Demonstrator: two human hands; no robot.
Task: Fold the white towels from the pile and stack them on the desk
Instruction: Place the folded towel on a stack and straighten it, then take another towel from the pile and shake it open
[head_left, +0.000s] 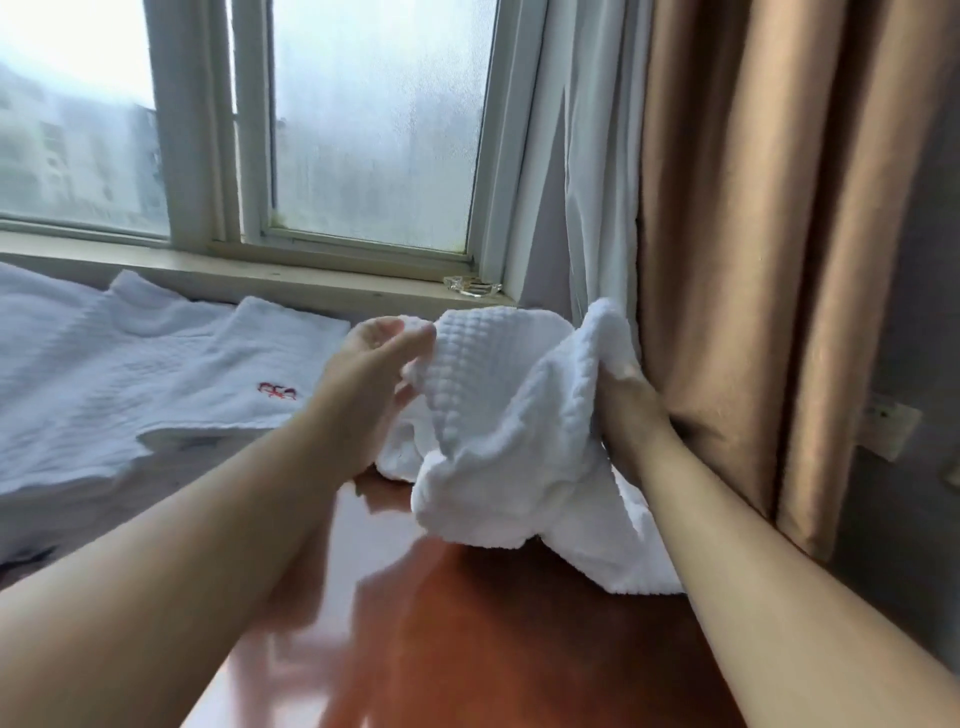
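A crumpled white towel (511, 415) with a waffle texture hangs over the far end of the reddish wooden desk (467, 639). My left hand (371, 374) pinches its upper left edge between thumb and fingers. My right hand (631, 410) grips its right side, fingers buried in the cloth next to the curtain. The towel's lower part rests bunched on the desk. More white towels (130, 374) lie spread to the left, one with a red embroidered mark (278, 391).
A brown curtain (753, 234) and a white sheer curtain (597, 182) hang close on the right. Behind runs a window sill (260, 275) with a small glass ashtray (471, 286). A wall socket (888, 431) sits far right.
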